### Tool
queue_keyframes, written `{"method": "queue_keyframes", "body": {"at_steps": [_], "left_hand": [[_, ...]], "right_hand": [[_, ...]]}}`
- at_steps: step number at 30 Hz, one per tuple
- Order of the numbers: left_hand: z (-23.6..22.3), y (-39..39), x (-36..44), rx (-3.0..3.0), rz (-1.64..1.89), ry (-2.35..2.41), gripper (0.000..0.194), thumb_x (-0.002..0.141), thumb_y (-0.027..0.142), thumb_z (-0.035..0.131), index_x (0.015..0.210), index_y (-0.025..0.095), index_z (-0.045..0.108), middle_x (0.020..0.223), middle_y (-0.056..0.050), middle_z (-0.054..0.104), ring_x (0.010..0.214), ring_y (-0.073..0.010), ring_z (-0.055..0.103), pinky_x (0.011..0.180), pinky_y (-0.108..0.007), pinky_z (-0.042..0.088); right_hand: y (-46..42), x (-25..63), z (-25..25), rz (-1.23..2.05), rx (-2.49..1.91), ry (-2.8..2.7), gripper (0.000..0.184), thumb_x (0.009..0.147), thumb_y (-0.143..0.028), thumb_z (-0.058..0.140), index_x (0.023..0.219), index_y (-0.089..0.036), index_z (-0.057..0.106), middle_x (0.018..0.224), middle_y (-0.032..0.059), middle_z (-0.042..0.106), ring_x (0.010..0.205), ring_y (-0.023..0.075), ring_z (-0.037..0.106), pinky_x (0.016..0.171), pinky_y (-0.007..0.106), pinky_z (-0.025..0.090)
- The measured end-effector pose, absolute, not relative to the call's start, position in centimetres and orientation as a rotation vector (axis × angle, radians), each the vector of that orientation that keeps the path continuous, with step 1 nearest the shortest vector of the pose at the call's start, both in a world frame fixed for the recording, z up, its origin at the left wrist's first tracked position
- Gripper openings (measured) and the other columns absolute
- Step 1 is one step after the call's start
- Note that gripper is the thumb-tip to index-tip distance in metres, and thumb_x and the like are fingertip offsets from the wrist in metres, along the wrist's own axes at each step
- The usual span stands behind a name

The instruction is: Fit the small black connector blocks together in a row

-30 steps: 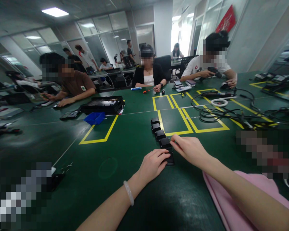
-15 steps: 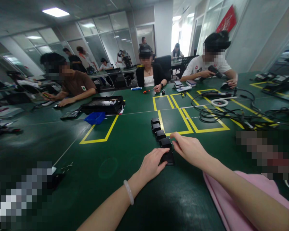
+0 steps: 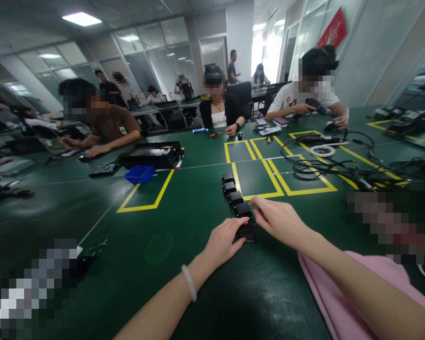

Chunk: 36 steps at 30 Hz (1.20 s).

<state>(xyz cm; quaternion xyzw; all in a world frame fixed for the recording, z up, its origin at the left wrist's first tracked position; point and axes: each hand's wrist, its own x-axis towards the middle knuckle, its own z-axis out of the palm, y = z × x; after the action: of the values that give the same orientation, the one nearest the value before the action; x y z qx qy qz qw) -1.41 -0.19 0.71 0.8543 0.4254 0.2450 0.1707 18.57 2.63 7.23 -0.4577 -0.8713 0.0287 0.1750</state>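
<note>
On table (image 3: 194,200), black blocks (image 3: 235,198) in row, flat black piece (image 3: 248,233) at near end. Left hand (image 3: 224,238) at piece, thumb and fingers apart. Right hand (image 3: 278,216) beside nearest block (image 3: 242,209), grip: cannot tell.

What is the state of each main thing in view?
Small black rectangular blocks: four, in a row
Black rectangular piece: lying flat
Left hand: touching this piece, grip unclear
Right hand: bent fingers beside nearest block
Blue plastic tray: open side up
Thin black cables: loosely looped
White ring: lying flat
Whitish bracelet: worn on left wrist
</note>
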Motion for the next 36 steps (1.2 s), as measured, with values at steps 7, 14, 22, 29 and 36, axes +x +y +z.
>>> {"method": "queue_keyframes", "body": {"at_steps": [7, 14, 22, 29, 36], "left_hand": [[0.64, -0.18, -1.43, 2.445, 0.696, 1.21, 0.05, 0.082, 0.015, 0.06, 0.128, 0.026, 0.042, 0.124, -0.003, 0.056, 0.113, -0.0211, 0.053, 0.097, -0.039, 0.046], [0.55, -0.08, -1.41, 2.465, 0.682, 1.209, 0.048, 0.082, 0.015, 0.061, 0.126, 0.025, 0.044, 0.123, -0.003, 0.057, 0.112, -0.0209, 0.053, 0.097, -0.038, 0.046], [0.54, -0.11, -1.4, 2.477, 0.7, 1.198, 0.047, 0.082, 0.015, 0.06, 0.125, 0.025, 0.045, 0.123, -0.003, 0.057, 0.113, -0.0198, 0.053, 0.097, -0.037, 0.046], [0.64, -0.12, -1.43, 2.488, 0.698, 1.193, 0.044, 0.083, 0.015, 0.06, 0.123, 0.025, 0.046, 0.123, -0.003, 0.057, 0.114, -0.0199, 0.053, 0.098, -0.038, 0.046], [0.7, -0.13, -1.42, 2.483, 0.689, 1.193, 0.045, 0.082, 0.013, 0.06, 0.123, 0.025, 0.046, 0.123, -0.002, 0.057, 0.114, -0.0195, 0.053, 0.099, -0.037, 0.045]], "right_hand": [[2.71, 18.62, 7.42, 0.1, -1.307, -2.5, 0.014, 0.095, -0.026, 0.039, 0.098, -0.021, 0.051, 0.083, 0.0009, 0.068, 0.073, 0.0154, 0.064, 0.06, 0.024, 0.035], [2.8, 18.65, 7.3, 0.094, -1.321, -2.508, 0.017, 0.095, -0.03, 0.038, 0.093, -0.02, 0.052, 0.078, 0.0005, 0.067, 0.069, 0.0155, 0.063, 0.059, 0.024, 0.033], [2.78, 18.59, 7.28, 0.136, -1.304, -2.451, 0.015, 0.094, -0.027, 0.039, 0.101, -0.02, 0.05, 0.082, 0.001, 0.068, 0.072, 0.0152, 0.064, 0.059, 0.024, 0.034], [2.94, 18.63, 7.14, 0.105, -1.306, -2.465, 0.014, 0.095, -0.026, 0.037, 0.098, -0.021, 0.05, 0.081, 0.0008, 0.067, 0.07, 0.0151, 0.063, 0.058, 0.023, 0.033], [2.87, 18.49, 7.1, 0.081, -1.331, -2.465, 0.016, 0.095, -0.032, 0.038, 0.095, -0.02, 0.05, 0.08, 0.0011, 0.068, 0.07, 0.0161, 0.064, 0.058, 0.024, 0.033]]}}
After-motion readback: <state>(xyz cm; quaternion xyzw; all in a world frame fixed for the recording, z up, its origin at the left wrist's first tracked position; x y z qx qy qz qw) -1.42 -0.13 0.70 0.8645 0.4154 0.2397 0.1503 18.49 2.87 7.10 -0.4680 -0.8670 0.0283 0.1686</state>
